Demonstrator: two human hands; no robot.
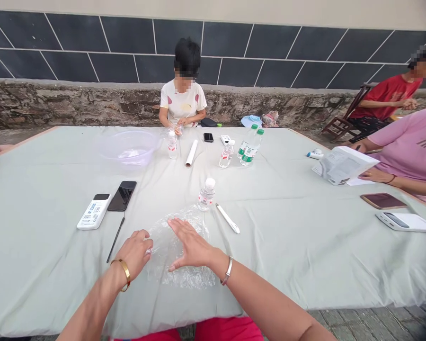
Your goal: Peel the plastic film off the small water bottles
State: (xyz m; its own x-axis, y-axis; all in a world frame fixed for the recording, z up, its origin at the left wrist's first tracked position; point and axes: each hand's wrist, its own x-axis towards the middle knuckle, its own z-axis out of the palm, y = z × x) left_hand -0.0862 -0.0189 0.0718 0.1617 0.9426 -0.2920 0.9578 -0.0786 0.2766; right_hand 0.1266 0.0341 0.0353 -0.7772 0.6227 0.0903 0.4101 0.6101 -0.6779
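A crumpled sheet of clear plastic film [195,277] lies spread on the table in front of me. My left hand [137,248] has its fingers curled together at the film's left edge, pinching it. Over the middle of the film, my right hand [190,244] is spread, thumb apart from the fingers, with nothing gripped. Just past the film's far edge stands a small water bottle [206,195] with a white cap. To its right lies a white pen-shaped cutter [228,219], its exact kind unclear.
Left of my hands lie a black phone [122,196], a white power bank [94,212] and its dark strap. Farther back are a translucent basin [128,147], a white roll [191,153] and several bottles. Two people sit around the table; another sits beyond it.
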